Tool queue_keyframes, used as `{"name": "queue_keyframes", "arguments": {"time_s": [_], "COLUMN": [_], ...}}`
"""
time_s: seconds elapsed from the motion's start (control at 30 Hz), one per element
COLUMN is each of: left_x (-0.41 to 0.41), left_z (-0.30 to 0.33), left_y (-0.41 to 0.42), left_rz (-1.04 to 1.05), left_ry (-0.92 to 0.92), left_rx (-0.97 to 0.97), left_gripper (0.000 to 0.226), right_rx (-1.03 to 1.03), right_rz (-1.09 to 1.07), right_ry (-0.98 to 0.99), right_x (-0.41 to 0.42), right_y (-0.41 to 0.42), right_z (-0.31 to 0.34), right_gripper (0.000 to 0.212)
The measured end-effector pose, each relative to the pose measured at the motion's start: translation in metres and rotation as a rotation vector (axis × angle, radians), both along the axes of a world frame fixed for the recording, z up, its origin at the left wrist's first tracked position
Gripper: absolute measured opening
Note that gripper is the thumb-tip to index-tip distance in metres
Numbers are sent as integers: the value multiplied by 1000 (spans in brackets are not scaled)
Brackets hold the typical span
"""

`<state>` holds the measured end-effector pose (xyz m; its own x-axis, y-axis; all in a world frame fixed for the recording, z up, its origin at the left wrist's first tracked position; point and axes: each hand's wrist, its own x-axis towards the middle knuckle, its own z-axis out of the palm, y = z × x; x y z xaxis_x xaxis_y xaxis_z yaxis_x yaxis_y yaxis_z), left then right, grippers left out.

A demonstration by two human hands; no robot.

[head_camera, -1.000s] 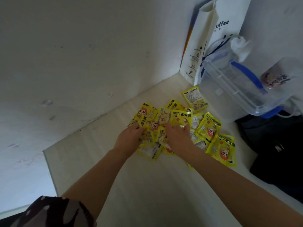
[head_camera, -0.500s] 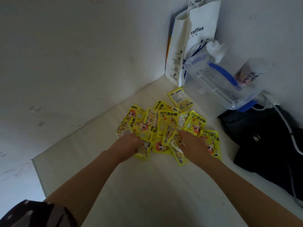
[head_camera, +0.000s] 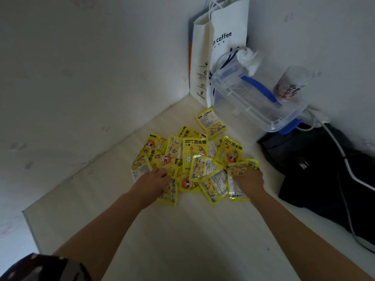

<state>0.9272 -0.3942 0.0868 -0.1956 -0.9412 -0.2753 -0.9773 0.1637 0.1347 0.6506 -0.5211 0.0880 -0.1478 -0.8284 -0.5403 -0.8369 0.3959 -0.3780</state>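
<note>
Pile of small yellow plastic hand-warmer packets (head_camera: 194,155) lies on pale wooden tabletop (head_camera: 182,230), near wall corner w/ white paper coffee bag (head_camera: 227,53). The left hand (head_camera: 152,182) rests on pile's left edge, fingers fairly straight, gripping nothing. The right hand (head_camera: 249,179) is at right edge, one packet over its thumb side; can't tell if it grips.

The packets (head_camera: 194,159) were flat yellow sachets, each printed on the face with an orange-haired cartoon figure, white flowers and dark lettering. The reverse carried a pale text panel. They lay flat in a loose, overlapping pile, some face up and some reverse up, at mixed angles. One packet lay reverse up just beyond the far right of the pile. The near-left packets lay under the left hand (head_camera: 151,183). The right hand (head_camera: 249,178) gripped a near-right packet, reverse up.
</note>
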Motion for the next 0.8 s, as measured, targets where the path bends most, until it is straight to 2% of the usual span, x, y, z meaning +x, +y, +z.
{"name": "queue_keyframes", "arguments": {"time_s": [0.07, 0.13, 0.3, 0.67, 0.8], "left_x": [-2, -3, -6, -20, -22], "left_z": [-2, -3, -5, -2, -3], "left_y": [1, 1, 0, 13, 20], "left_rz": [5, 22, 46, 145, 158], "left_ry": [8, 23, 20, 67, 92], "left_rx": [-25, -26, -18, -22, -61], "left_gripper": [55, 60, 64, 69, 79], "right_rx": [1, -40, -85, -154, -220], "right_rz": [-7, -27, -48, 6, 44], "right_ry": [102, 177, 227, 314, 262], "right_x": [0, -1, 3, 17, 15], "right_y": [3, 6, 10, 12, 12], "right_z": [6, 11, 6, 0, -1], "right_gripper": [40, 50, 62, 48, 83]}}
